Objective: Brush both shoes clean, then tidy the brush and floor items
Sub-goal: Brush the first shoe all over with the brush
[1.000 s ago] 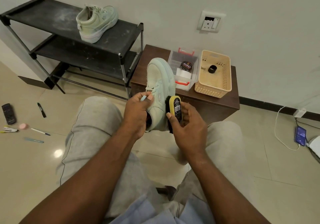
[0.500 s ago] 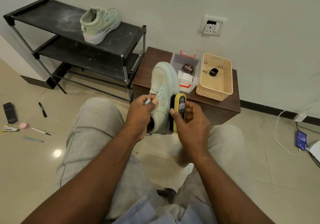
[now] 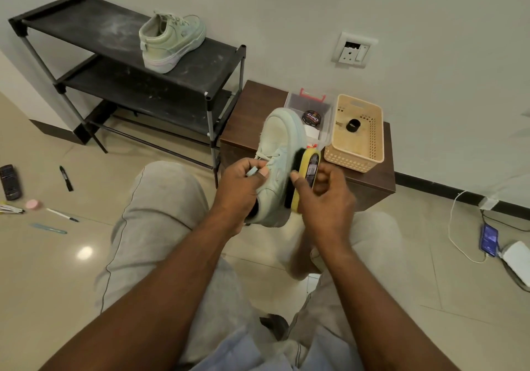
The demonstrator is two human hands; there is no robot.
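Over the lap [image 3: 160, 204]: pale-green shoe [image 3: 279, 141], toe up | left fingers [image 3: 243, 170] grip it | right fingers [image 3: 325, 177] grip brush [image 3: 309, 167], seemingly touching

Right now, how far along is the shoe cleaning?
Done: unclear; one pale green sneaker sits on the black metal rack. In hand: left hand holds the second pale green sneaker, right hand presses the yellow-backed brush against it. Left: black marker, dark remote, white pen on the floor.

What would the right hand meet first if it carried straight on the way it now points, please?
Probably the shoe held in the left hand: the right hand points up the frame alongside it, with the brush against its side. Depth is unclear.
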